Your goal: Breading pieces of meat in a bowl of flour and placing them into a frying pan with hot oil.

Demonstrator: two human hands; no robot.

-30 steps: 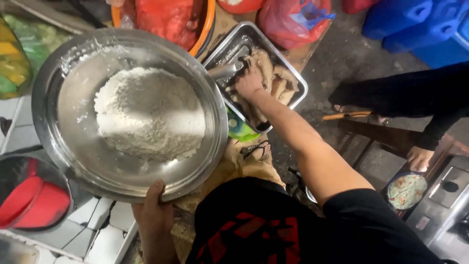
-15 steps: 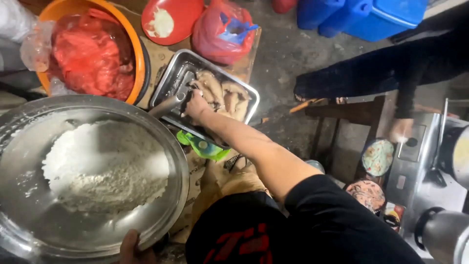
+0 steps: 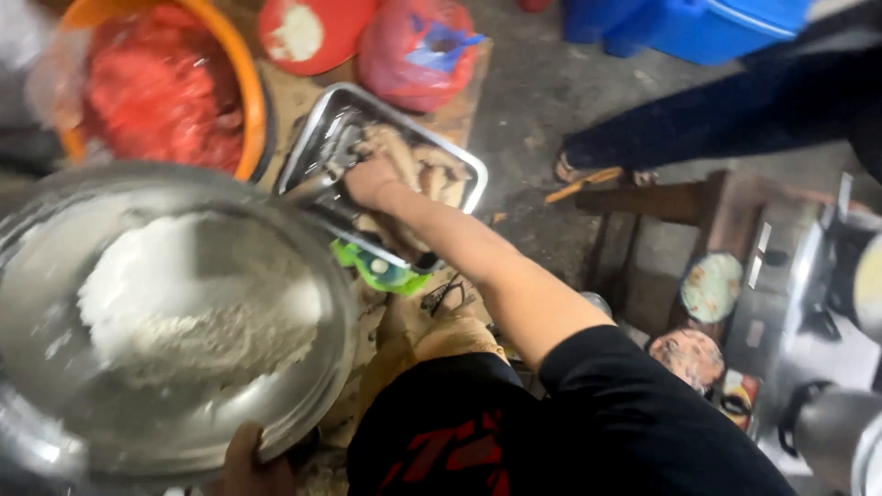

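The left hand (image 3: 246, 459) grips the near rim of a wide round stainless-steel bowl (image 3: 312, 386), fingers curled under the edge, holding it up level with a heap of white flour (image 3: 184, 312) sitting slightly toward the side away from the grip. The right hand (image 3: 372, 181) reaches forward past the bowl's far rim into a rectangular shiny metal tray (image 3: 317, 138) of pale raw meat pieces (image 3: 432, 174); it is closed over something at the tray's near-left corner, but blur hides whether it clasps a piece of meat or a metal utensil, so I cannot tell what it holds.

Judging from this, the step goes best with the bowl kept flat and brought close under the tray edge, so that whatever is lifted travels a short way and no flour slides out. The one-handed hold on such a broad bowl looks weak; a thumb pressed over the rim would steady it. Wet meat will be slippery, so a full-finger pinch is safer than fingertips.

Beyond the right hand, a tied red plastic bag with a blue knot (image 3: 418, 46) rests on the board, and left of it a red round lid with a white patch (image 3: 303, 32). Left of the tray stands an orange plastic basin lined with red plastic (image 3: 248, 101). Just under the right forearm, a small green packet (image 3: 381, 273) peeks from below the tray. Far right of the arm are blue plastic containers (image 3: 698, 23) and another person's dark sleeve (image 3: 717, 115)
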